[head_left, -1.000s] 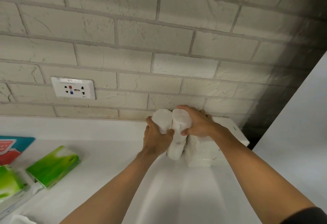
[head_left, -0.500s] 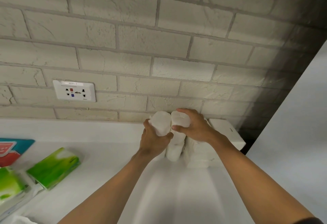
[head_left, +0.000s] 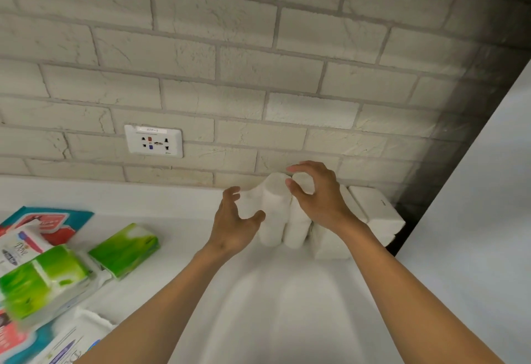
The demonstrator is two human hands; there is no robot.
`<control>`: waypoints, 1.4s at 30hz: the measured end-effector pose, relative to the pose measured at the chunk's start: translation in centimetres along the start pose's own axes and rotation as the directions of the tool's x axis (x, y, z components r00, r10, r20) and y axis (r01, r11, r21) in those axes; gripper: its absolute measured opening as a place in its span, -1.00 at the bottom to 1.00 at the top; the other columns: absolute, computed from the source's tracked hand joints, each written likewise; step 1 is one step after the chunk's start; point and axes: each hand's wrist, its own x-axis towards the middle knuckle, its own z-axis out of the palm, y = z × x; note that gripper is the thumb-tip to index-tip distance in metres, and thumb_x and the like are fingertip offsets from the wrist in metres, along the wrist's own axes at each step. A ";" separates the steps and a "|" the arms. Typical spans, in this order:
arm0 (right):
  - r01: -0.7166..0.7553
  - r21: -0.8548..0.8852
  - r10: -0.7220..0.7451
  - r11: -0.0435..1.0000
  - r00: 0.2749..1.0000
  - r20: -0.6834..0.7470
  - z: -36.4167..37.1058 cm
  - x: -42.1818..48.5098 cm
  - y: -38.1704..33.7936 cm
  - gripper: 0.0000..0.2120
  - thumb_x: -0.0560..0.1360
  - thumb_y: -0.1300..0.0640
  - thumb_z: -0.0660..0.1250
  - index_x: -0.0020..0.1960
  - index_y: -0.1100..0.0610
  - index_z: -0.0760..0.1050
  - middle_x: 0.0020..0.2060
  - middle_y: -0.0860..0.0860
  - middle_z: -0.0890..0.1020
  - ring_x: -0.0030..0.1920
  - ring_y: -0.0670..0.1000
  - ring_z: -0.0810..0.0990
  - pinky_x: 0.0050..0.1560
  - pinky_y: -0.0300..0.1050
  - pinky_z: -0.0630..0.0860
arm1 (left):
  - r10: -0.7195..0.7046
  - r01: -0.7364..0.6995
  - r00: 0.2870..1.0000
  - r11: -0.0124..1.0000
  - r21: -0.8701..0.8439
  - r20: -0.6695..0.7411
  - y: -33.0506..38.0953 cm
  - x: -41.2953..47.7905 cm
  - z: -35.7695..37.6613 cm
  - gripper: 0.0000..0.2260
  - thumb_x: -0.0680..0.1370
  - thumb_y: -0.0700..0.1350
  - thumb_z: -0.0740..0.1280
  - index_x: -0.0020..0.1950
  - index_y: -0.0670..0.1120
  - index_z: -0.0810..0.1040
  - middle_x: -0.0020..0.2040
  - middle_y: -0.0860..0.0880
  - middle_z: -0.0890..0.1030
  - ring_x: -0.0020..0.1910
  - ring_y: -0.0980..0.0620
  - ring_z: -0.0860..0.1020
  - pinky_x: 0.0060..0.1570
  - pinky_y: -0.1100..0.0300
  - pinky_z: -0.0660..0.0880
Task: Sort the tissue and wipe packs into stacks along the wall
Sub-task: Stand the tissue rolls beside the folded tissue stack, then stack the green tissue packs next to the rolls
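Against the brick wall [head_left: 258,76], two white tissue packs [head_left: 274,214] stand on end, butted to the stack [head_left: 376,211] for support (my reading); left hand [head_left: 234,223] and right hand [head_left: 319,200] hover beside, fingers spread, gripping nothing.

"Dove" logo on white wipe pack [head_left: 20,249], 9 o'clock. Wall socket [head_left: 153,141], 10 o'clock: top label roughly "BPP-1", blurry. Rest unreadable.

2 tall white packs [head_left: 274,214] standing upright side by side at the wall, white stack [head_left: 379,217] right nxt to them on the rt. Green pack [head_left: 123,248] + teal/red wipe pack [head_left: 48,220] lying flat far left.
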 end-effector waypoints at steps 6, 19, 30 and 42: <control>0.026 0.094 -0.035 0.995 0.995 0.094 1.8 -2.7 -4.7 -0.86 0.55 -0.06 0.31 0.08 -0.26 0.51 0.10 -0.36 0.47 0.27 -0.14 0.39 0.37 -0.08 0.31 | 0.046 -0.042 0.998 0.996 0.084 -0.048 -0.8 -3.4 -4.2 -0.45 0.43 -0.05 0.44 0.35 0.04 0.28 0.28 0.09 0.42 0.24 0.02 0.44 0.14 0.14 0.42; 0.044 0.284 -0.085 0.958 0.987 0.134 8.2 -8.5 -13.6 -0.87 0.54 0.11 0.37 0.05 -0.06 0.61 0.06 -0.20 0.59 0.09 -0.46 0.43 0.05 -0.63 0.25 | 0.159 -0.132 0.981 0.967 0.218 -0.113 -4.1 -9.4 -15.0 -0.59 0.40 -0.08 0.43 0.22 0.02 0.42 0.17 0.10 0.52 0.15 0.08 0.48 0.12 0.18 0.47; -0.100 0.326 0.013 0.940 0.966 0.257 17.1 -12.7 -18.5 -0.85 0.53 0.16 0.38 -0.01 -0.09 0.60 -0.02 -0.27 0.64 0.06 -0.27 0.53 -0.01 -0.58 0.32 | 0.142 -0.101 0.985 0.934 0.342 -0.096 -9.0 -12.1 -24.7 -0.62 0.45 -0.13 0.44 0.23 -0.01 0.46 0.16 0.10 0.51 0.17 0.08 0.47 0.14 0.15 0.45; -0.212 0.216 0.120 0.953 0.920 0.373 23.4 -14.1 -22.6 -0.86 0.56 0.06 0.34 0.09 -0.11 0.55 0.07 -0.21 0.59 0.06 -0.22 0.51 -0.16 -0.54 0.37 | 0.060 -0.063 0.998 0.867 0.494 0.023 -11.8 -11.5 -31.8 -0.59 0.48 -0.05 0.42 0.28 0.03 0.39 0.27 0.06 0.47 0.25 0.03 0.40 0.25 0.09 0.42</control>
